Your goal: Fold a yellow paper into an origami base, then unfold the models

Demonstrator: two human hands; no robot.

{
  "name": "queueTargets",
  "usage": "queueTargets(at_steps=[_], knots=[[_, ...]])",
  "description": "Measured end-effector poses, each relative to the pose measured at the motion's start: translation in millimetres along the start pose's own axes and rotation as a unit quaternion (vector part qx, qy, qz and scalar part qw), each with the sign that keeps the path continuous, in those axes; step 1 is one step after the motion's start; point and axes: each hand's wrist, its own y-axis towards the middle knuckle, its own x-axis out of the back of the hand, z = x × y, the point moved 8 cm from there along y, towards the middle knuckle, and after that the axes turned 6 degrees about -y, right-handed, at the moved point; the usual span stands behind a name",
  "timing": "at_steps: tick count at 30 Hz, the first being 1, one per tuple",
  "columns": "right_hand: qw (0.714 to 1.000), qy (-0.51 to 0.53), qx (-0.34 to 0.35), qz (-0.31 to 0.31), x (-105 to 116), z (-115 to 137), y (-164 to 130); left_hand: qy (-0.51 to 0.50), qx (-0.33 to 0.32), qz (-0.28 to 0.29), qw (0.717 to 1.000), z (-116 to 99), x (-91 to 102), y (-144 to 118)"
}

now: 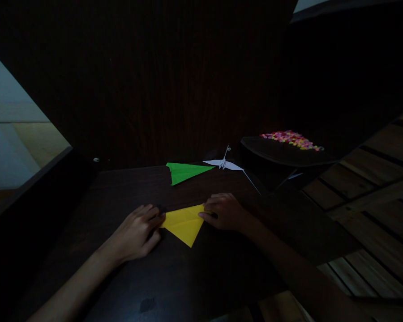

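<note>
A folded yellow paper (184, 225), triangular with its point toward me, lies on the dark wooden table (127, 188). My left hand (139, 232) presses flat on the table at the paper's left corner, fingers touching its edge. My right hand (225, 211) pinches the paper's right corner between fingertips. Both forearms reach in from the bottom of the view.
A green paper plane (184, 172) and a white paper crane (224, 163) lie at the table's far side. To the right, a dark tray (282, 154) holds several small colourful pieces (290, 138). A plank floor (372, 214) runs along the right.
</note>
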Motion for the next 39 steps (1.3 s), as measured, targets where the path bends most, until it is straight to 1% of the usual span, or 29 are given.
queueTargets(at_steps=[4,8,11,15,19,23,26,29,33,39], knots=[[0.999,-0.049,0.008,-0.002,-5,7,4,-0.006,0.013,0.003,1.000,-4,-0.4,2],[0.996,-0.086,0.031,0.000,-9,19,5,0.042,0.020,-0.028,0.999,-9,-5.8,6],[0.994,-0.102,0.040,0.017,-12,26,6,0.066,0.022,-0.035,0.997,-11,-9.9,7],[0.993,-0.101,0.058,0.028,-13,32,8,0.040,0.032,-0.029,0.998,-13,-14.8,8],[0.991,-0.101,0.080,0.024,-14,37,8,-0.003,0.028,-0.042,0.999,-16,-18.9,8],[0.993,-0.082,0.086,0.014,-20,41,8,-0.009,0.031,-0.032,0.999,-17,-22.9,9],[0.994,-0.065,0.084,0.010,-24,42,8,0.003,0.033,-0.016,0.999,-19,-23.6,10],[0.995,-0.058,0.076,0.011,-24,40,9,0.004,0.040,-0.014,0.999,-20,-21.3,11],[0.997,-0.058,0.057,0.005,-19,33,9,0.001,0.047,-0.020,0.999,-20,-18.8,11],[0.998,-0.058,0.028,-0.006,-9,23,7,0.006,0.053,-0.015,0.998,-18,-20.1,10]])
